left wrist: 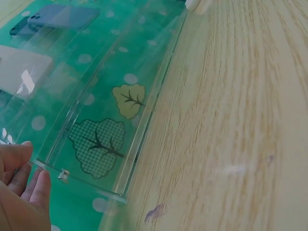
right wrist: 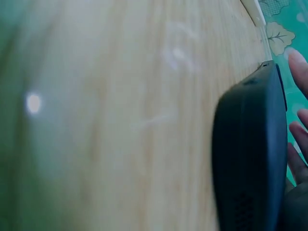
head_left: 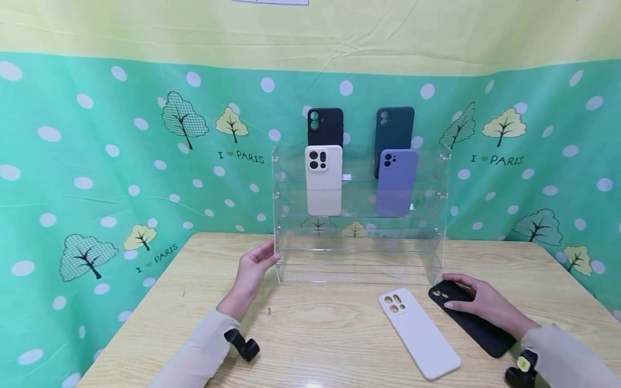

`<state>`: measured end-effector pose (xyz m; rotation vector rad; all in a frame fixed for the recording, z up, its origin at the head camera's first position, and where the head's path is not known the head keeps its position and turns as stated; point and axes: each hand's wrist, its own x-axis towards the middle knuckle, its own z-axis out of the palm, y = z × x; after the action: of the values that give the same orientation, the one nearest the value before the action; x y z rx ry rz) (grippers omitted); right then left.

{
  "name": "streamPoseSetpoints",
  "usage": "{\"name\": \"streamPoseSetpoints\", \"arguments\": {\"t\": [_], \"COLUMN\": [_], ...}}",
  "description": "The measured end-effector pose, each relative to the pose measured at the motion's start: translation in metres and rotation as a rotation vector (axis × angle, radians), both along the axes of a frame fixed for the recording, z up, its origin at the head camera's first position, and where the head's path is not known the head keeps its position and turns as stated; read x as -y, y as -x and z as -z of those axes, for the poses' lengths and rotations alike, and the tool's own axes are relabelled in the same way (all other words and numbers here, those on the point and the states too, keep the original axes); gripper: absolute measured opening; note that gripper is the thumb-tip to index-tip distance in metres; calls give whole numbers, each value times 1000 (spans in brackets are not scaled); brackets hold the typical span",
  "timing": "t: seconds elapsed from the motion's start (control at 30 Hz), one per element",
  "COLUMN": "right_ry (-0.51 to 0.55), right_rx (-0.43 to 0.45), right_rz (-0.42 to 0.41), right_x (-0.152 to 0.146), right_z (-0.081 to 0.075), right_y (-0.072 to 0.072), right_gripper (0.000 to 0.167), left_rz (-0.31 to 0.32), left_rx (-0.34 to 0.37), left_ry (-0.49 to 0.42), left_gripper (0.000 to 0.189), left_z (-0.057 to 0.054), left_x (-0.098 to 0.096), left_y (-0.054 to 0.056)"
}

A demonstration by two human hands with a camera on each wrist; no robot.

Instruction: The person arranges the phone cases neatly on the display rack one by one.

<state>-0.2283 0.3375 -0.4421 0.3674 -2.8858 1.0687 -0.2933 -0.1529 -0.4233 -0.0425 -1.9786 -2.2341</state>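
A clear acrylic tiered display stand stands at the back of the table. My left hand holds its left side edge between thumb and fingers. In the left wrist view those fingers meet the panel's edge by a small metal fastener. My right hand is over a black phone case lying slantwise on the table, thumb and fingers spread across its camera end. Seen from the right wrist, the fingers extend loosely beside the black case, with a gap at the thumb.
On the stand are a black phone case, a white one, a dark teal one and a purple one. Another white case lies on the wooden table. A green patterned curtain hangs behind.
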Motion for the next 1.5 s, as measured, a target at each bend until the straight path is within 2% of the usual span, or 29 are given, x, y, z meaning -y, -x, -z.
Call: {"name": "streamPoseSetpoints", "arguments": {"t": [0.17,0.53,0.83,1.03,1.23,1.5], "right_ry": [-3,-91,-155,-139,-37,275], "right_rx": [28,91,13,2,29,180], "right_rz": [-6,12,51,131,240,240], "right_x": [-1,5,13,11,5,-5], "right_z": [3,1,-2,-4,-13,-36], "right_y": [1,0,-7,-6,-10,-10], "right_gripper": [73,83,93,83,64,60], "left_rz": [2,-7,-7,4,9,0], "left_rx": [-8,17,22,18,13,22], "left_ry": [6,-4,12,9,-2,6], "left_gripper": [45,44,45,44,44,44], "left_z": [0,0,1,2,3,0], "left_x": [0,0,0,1,1,0], "left_y": [1,1,1,1,2,2]}}
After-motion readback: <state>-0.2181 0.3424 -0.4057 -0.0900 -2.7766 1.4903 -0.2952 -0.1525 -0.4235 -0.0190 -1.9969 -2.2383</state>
